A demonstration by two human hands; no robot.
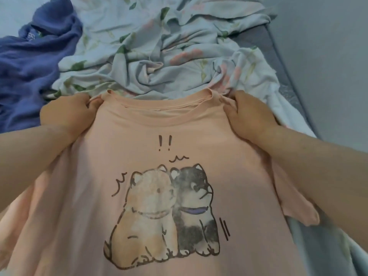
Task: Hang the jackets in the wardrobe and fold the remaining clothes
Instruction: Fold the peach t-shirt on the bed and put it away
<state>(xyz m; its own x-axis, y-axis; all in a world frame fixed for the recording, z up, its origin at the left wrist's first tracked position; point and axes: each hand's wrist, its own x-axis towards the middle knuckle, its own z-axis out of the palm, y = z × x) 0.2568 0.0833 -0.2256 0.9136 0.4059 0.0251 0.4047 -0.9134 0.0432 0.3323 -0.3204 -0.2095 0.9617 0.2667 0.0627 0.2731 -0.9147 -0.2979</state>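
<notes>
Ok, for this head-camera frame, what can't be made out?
- Hem of the pink T-shirt: cut off by the bottom edge.
- Fingertips of the left hand and right hand: curled into the shirt's shoulders.
- Blue garment: crumpled and cut by the left edge, type unclear.
- Bed under the floral sheet: covered.
- Wardrobe and jackets: not in view.

I see my left hand [68, 114] and right hand [249, 116] each gripping a shoulder of the pink T-shirt [139, 196], its two-dog print facing me. At twelve o'clock lies a rumpled floral sheet [159, 46]; at ten o'clock, a blue garment [35, 56].
</notes>
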